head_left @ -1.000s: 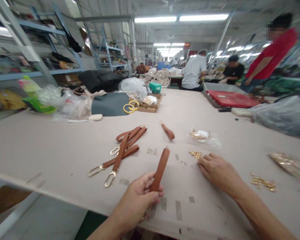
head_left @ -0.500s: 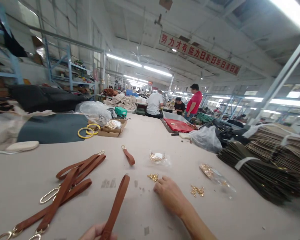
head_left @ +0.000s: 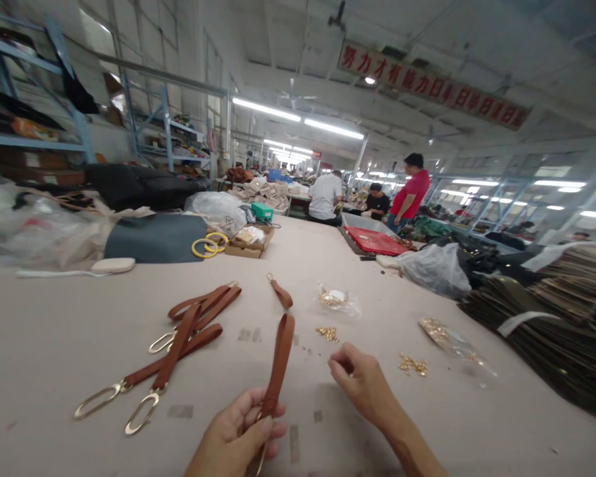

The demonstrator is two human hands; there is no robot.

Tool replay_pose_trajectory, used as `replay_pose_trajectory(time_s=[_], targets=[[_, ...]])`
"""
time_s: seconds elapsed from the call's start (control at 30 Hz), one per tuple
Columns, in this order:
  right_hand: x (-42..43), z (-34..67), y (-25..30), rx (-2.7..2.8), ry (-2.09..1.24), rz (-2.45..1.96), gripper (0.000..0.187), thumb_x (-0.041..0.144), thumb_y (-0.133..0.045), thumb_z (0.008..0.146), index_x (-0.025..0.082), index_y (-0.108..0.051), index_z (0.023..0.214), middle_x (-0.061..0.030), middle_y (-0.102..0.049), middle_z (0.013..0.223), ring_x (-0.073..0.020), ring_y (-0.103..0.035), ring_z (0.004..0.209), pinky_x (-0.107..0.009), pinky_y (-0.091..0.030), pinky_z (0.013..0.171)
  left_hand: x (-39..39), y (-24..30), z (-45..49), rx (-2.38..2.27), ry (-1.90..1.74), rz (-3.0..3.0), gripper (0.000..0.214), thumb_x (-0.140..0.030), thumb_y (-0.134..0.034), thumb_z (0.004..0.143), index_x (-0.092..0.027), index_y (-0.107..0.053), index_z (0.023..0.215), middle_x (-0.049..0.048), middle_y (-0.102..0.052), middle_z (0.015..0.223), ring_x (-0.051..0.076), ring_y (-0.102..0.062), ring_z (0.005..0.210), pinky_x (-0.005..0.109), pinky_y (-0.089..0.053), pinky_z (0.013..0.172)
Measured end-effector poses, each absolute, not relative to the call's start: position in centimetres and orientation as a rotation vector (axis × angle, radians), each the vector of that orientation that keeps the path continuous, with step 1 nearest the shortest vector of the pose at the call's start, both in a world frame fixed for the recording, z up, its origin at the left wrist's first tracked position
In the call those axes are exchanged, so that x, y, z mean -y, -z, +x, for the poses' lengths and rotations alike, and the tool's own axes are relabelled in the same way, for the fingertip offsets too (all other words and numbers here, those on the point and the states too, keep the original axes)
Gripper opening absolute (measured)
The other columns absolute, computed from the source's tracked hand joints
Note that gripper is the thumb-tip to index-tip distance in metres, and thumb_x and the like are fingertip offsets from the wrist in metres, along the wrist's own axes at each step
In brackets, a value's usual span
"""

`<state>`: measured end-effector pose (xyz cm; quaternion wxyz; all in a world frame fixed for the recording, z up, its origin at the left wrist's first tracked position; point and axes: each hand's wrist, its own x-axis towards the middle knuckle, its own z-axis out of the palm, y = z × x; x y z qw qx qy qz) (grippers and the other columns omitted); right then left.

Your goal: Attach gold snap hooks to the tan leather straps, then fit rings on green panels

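My left hand (head_left: pixel 238 440) grips the lower end of a brown leather strap (head_left: pixel 279 354) that stands up over the table. My right hand (head_left: pixel 360 381) hovers just right of it, thumb and forefinger pinched together on something too small to make out. A small heap of gold fittings (head_left: pixel 327 333) lies just beyond that hand. To the left, several brown straps with gold oval clasps (head_left: pixel 179 344) lie crossed on the table. A short brown tab (head_left: pixel 281 293) rests farther back.
A plastic bag of gold hardware (head_left: pixel 338 299), more loose gold pieces (head_left: pixel 413 364) and another bag (head_left: pixel 451 341) lie to the right. Dark stacked material (head_left: pixel 541 324) fills the right side. A cardboard box (head_left: pixel 246 244), yellow rings (head_left: pixel 208 245) and people (head_left: pixel 325 197) are at the back.
The view has swung up and then settled lower. My right hand lifted off the table by the gold fittings and closed into a pinch. My left hand still holds the strap.
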<state>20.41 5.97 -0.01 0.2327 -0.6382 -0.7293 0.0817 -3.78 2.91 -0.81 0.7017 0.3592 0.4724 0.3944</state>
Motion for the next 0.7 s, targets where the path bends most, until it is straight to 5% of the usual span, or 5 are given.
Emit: replay_pose_trajectory(time_s=[0.1, 0.27, 0.4, 0.7], targets=[[-3.2, 18.4, 0.0, 1.605, -0.706, -1.487, 0.025, 0.039, -0.056, 0.088, 0.017, -0.063, 0.081, -0.0007, -0.066, 0.064, -0.0143, -0.062, 0.061, -0.024, -0.049, 0.059, -2.3, -0.5, -2.8, -1.024, -0.819, 0.892, 0.031, -0.028, -0.076, 0.069, -0.017, -0.066, 0.095, 0.0049, -0.073, 0.096, 0.013, -0.067, 0.073, 0.019, -0.047, 0.061], [-0.2, 15.4, 0.4, 1.290, -1.193, -1.247, 0.025, 0.041, -0.070, 0.078, 0.017, -0.071, 0.081, -0.0034, -0.072, 0.066, -0.0160, -0.066, 0.061, -0.027, -0.055, 0.063, -1.6, -0.7, -1.6, -0.856, -0.814, 0.907, 0.026, -0.025, -0.069, 0.075, -0.015, -0.064, 0.098, 0.0046, -0.072, 0.086, 0.015, -0.065, 0.075, 0.026, -0.050, 0.074], [0.5, 14.6, 1.2, 1.245, -1.216, -1.232, 0.022, 0.040, -0.073, 0.076, 0.017, -0.072, 0.078, -0.0033, -0.073, 0.069, -0.0165, -0.067, 0.063, -0.027, -0.056, 0.064, -1.2, 0.1, -1.2, -0.749, -0.840, 0.949, 0.022, -0.021, -0.062, 0.081, -0.014, -0.065, 0.101, 0.0052, -0.072, 0.088, 0.017, -0.065, 0.082, 0.032, -0.048, 0.085], [1.1, 15.0, 1.5, 1.345, -1.176, -1.276, 0.017, 0.034, -0.065, 0.081, 0.018, -0.070, 0.080, -0.0036, -0.072, 0.079, -0.0178, -0.065, 0.074, -0.028, -0.051, 0.071, -0.9, -0.2, -1.2, -0.901, -0.771, 1.325, 0.029, -0.020, -0.050, 0.088, -0.016, -0.066, 0.111, 0.0024, -0.071, 0.087, 0.017, -0.063, 0.081, 0.025, -0.046, 0.073]])
